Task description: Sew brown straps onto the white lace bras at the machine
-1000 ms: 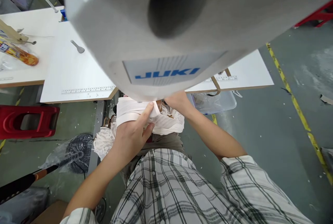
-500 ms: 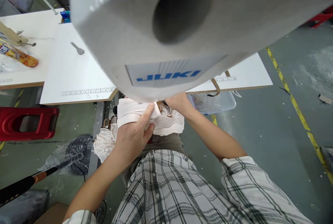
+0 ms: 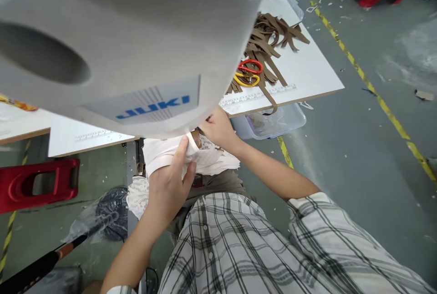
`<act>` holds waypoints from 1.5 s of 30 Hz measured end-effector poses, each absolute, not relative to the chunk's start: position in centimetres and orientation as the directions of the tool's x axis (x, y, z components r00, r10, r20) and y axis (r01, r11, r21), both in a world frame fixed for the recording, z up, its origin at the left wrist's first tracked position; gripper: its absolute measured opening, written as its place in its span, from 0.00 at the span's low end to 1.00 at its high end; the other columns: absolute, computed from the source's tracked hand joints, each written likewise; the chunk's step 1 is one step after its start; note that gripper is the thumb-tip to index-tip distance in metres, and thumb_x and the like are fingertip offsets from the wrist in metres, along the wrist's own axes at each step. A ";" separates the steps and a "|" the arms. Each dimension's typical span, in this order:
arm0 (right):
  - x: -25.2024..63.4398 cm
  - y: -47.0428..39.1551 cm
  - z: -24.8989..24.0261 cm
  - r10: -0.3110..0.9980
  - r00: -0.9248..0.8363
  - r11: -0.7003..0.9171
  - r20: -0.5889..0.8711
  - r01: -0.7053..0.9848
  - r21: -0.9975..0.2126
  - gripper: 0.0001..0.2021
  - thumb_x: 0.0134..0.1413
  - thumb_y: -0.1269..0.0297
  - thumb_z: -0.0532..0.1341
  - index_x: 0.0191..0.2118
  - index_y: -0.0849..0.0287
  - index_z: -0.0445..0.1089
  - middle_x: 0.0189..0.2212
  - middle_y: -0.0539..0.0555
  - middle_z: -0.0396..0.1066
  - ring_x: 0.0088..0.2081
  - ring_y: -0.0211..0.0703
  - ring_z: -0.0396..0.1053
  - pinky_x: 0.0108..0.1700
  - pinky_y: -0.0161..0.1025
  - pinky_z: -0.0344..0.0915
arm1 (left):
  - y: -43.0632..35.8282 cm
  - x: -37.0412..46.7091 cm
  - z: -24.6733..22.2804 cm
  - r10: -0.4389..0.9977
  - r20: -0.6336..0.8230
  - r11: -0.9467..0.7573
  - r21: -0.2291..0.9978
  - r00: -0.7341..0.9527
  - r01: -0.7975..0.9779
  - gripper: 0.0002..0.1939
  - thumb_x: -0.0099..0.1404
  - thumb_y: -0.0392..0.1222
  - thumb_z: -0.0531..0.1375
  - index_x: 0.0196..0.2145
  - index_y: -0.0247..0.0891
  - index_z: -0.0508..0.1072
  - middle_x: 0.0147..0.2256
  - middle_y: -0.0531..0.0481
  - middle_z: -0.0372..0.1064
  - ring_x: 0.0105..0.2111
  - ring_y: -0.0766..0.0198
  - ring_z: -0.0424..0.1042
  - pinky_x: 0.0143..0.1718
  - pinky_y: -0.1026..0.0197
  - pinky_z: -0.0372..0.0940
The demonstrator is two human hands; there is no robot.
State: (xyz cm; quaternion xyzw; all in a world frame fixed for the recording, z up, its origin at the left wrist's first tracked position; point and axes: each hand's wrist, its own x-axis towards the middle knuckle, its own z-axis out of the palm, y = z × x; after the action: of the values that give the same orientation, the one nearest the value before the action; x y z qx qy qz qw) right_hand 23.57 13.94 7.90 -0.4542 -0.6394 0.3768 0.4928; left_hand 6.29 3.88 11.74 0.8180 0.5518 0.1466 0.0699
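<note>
A white garment with lace trim (image 3: 218, 159) is bunched around the front of the sewing machine (image 3: 218, 7), whose large pale head carries JUKI lettering. My left hand (image 3: 170, 182) holds the garment's smooth band, index finger stretched along it and thumb lower down near its edge. My right hand (image 3: 220, 130) sits on the far side of the cloth with curled fingers. Its fingertips are hidden behind the machine head, so what they pinch does not show. Between the two hands a small brownish machine part (image 3: 196, 138) is visible. The needle area is covered.
Brown fabric strips (image 3: 269, 43) and red-and-yellow-handled scissors (image 3: 251, 73) lie on the white tabletop (image 3: 317, 80) at right. A clear plastic bin (image 3: 280, 123) is below its edge. Red stools (image 3: 41, 182) stand at left and far right. A plastic-wrapped black object (image 3: 112, 214) is at lower left.
The view has swung right, bringing the strips and scissors out from behind the machine head. Fabric near my left fingertips has shifted, exposing more of the brownish part. Both hands stay at the cloth.
</note>
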 end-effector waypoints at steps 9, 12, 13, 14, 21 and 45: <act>25.0 8.8 6.4 0.935 -0.081 0.351 0.346 0.059 -0.934 0.10 0.58 0.57 0.64 0.41 0.55 0.66 0.39 0.53 0.65 0.36 0.39 0.65 0.40 0.41 0.67 | 3.6 6.4 11.7 0.932 0.174 -0.358 0.330 0.317 0.873 0.28 0.70 0.46 0.57 0.65 0.35 0.60 0.46 0.37 0.77 0.40 0.55 0.77 0.37 0.60 0.69; 25.0 8.0 6.5 0.930 -0.122 0.358 0.346 0.099 -0.928 0.11 0.57 0.57 0.66 0.41 0.55 0.67 0.39 0.53 0.65 0.36 0.40 0.65 0.40 0.41 0.67 | 3.6 6.7 11.9 0.939 0.192 -0.335 0.344 0.284 0.877 0.27 0.70 0.46 0.57 0.63 0.35 0.62 0.48 0.36 0.76 0.39 0.56 0.77 0.38 0.60 0.69; 24.9 7.9 6.5 0.929 -0.125 0.361 0.348 0.103 -0.927 0.12 0.57 0.57 0.66 0.41 0.55 0.67 0.39 0.53 0.66 0.36 0.40 0.65 0.40 0.41 0.67 | 3.5 6.8 11.9 0.941 0.196 -0.329 0.346 0.276 0.879 0.27 0.70 0.47 0.57 0.63 0.35 0.62 0.49 0.36 0.75 0.38 0.57 0.77 0.38 0.60 0.69; 24.8 7.8 6.6 0.928 -0.126 0.363 0.350 0.102 -0.926 0.12 0.56 0.56 0.66 0.41 0.55 0.67 0.38 0.53 0.66 0.36 0.40 0.65 0.39 0.41 0.67 | 3.5 6.8 11.9 0.943 0.195 -0.323 0.345 0.270 0.881 0.27 0.70 0.48 0.57 0.63 0.35 0.62 0.49 0.36 0.75 0.37 0.58 0.77 0.38 0.60 0.68; 24.5 7.9 6.7 0.930 -0.126 0.355 0.345 0.063 -0.933 0.13 0.55 0.56 0.67 0.41 0.55 0.68 0.38 0.53 0.65 0.37 0.40 0.65 0.39 0.41 0.67 | 3.3 7.3 12.3 0.969 0.150 -0.236 0.322 0.197 0.917 0.28 0.70 0.51 0.57 0.62 0.35 0.62 0.34 0.46 0.78 0.23 0.65 0.71 0.27 0.64 0.61; 25.6 7.0 7.4 0.944 -0.177 0.269 0.279 -0.079 -0.960 0.14 0.54 0.55 0.66 0.41 0.56 0.66 0.37 0.52 0.68 0.37 0.40 0.68 0.41 0.40 0.67 | 3.6 7.7 12.5 0.990 0.086 -0.132 0.337 0.109 0.932 0.33 0.69 0.54 0.57 0.65 0.34 0.58 0.40 0.40 0.75 0.24 0.64 0.70 0.31 0.59 0.67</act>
State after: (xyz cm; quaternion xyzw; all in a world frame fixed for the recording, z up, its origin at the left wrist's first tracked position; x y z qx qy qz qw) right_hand 25.58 7.01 7.42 -0.3627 -0.5957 0.4836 0.5289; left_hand 7.74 3.64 12.53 0.7379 0.6513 0.1462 0.0995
